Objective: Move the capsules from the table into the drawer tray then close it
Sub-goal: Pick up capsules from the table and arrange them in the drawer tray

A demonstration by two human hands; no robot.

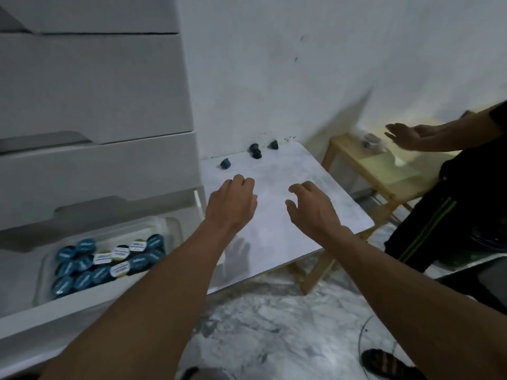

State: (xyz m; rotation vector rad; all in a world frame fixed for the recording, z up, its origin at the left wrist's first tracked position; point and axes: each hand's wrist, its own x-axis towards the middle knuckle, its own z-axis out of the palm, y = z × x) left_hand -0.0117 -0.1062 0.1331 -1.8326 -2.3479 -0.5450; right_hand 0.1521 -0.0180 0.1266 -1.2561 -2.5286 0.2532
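Capsule lids [109, 260] in tray [44, 272]: print unreadable. Our left hand [231, 205] and right hand [311, 208] spread, empty, over marble-look table [315, 193].

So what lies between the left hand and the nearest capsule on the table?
Nothing: in the head view only bare tabletop separates the left hand from the nearest capsule.

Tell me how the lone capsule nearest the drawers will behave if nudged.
The lone capsule looks tapered and lies on its side, so it would likely roll in a curve. It is small, probably light. The table looks smooth, so it may slide.
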